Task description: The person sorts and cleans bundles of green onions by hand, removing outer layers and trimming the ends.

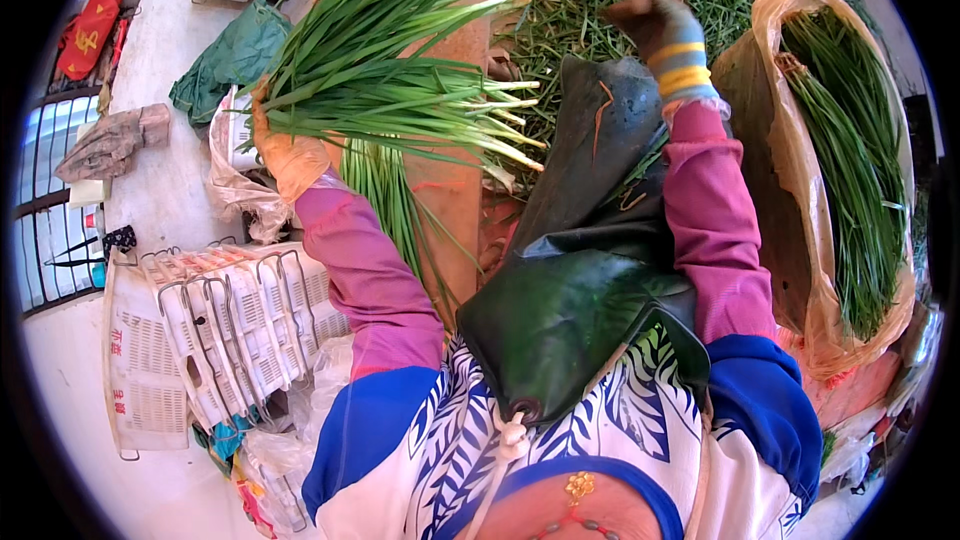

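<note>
My left hand [292,157], in an orange glove, grips a bunch of garlic chives [390,94] by the leaf end. The pale stem ends point right, over a wooden board [444,217]. More chives [382,191] lie on the board below that bunch. At upper right, my right hand [652,11] is raised in a soiled glove with a striped cuff. Its fingers are apart and nothing shows in them. It hovers above a heap of loose green leaves [547,30]. A dark waterproof apron [577,315] covers my lap.
On the right, a tan plastic bag [787,187] stands open with long chives [847,187] inside. White plastic crates [240,330] with wire handles sit at left. Beyond are a green plastic bag [232,52], a crumpled brown item [116,142] and a barred window [52,202].
</note>
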